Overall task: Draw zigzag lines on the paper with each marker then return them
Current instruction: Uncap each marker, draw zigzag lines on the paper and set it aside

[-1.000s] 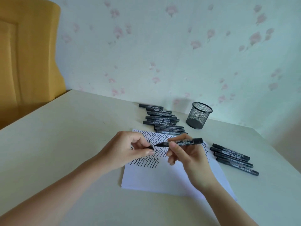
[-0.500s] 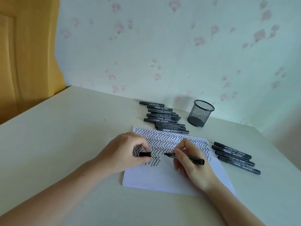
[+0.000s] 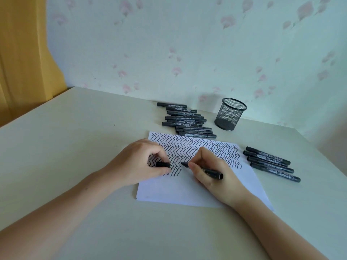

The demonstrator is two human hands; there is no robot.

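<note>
A: What's each hand doing?

B: The right hand [image 3: 212,173] grips an uncapped marker [image 3: 203,168] in a writing hold, thumb and fingers curled round the barrel, tip angled down to the paper [image 3: 187,192] at the lower end of the zigzags [image 3: 189,147]. The left hand [image 3: 142,162] pinches the cap [image 3: 163,164] and rests on the sheet.

A: Why keep the cap in hand?

B: Probably so it's ready to snap back on once the line is drawn. The hand's weight likely pins the paper too, so the sheet doesn't slide under the stroke.

A: Is the tip touching?

B: It sits right at the paper beside the last short zigzag; I can't tell whether it presses.

A: And the other markers?

B: Two groups on the surface [image 3: 75,147]. A large pile [image 3: 185,121] lies just beyond the paper's far edge; a row of four [image 3: 270,162] lies to the right of the sheet. One is presumably used and the other waiting, but I can't say which. A mesh cup [image 3: 231,114] stands upright near the wall, with nothing visible inside.

A: How far along?

B: Most of the upper sheet is filled; the lower part is blank.
</note>
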